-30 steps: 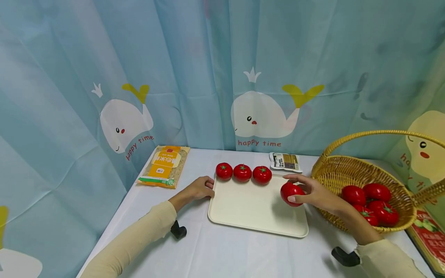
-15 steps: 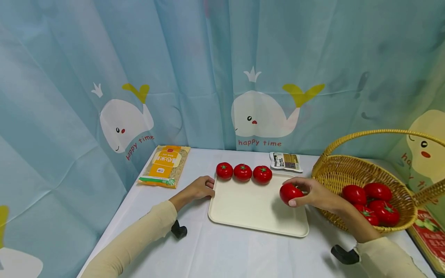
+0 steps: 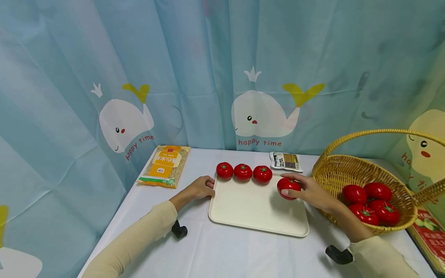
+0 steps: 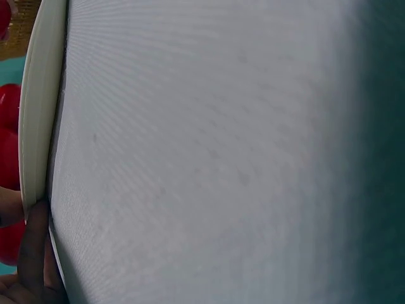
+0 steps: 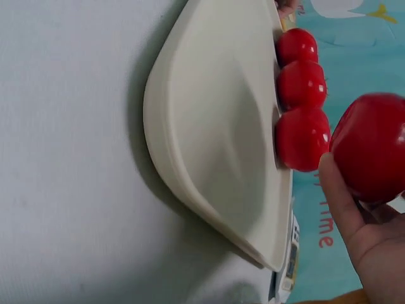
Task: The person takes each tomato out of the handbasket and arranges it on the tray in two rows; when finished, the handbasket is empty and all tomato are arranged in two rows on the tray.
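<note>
A cream tray lies on the table, with three red tomatoes lined up along its far edge from the left corner. My left hand pinches the tray's left rim; in the left wrist view the thumb is over the rim and a finger under it. Above the tray's right part, my right hand holds another tomato between thumb and fingers. The right wrist view has this tomato raised over the tray, its shadow falling on the tray floor. Part of it is covered by the fingers.
On the right stands a wicker basket with a tall handle and several tomatoes inside. A small packet lies behind the tray. At the back left is a yellow grain bag. A red box sits by the basket.
My right hand has moved the tomato a little left and toward the back, turning it so its green stem shows. The left hand stays at the tray rim.
</note>
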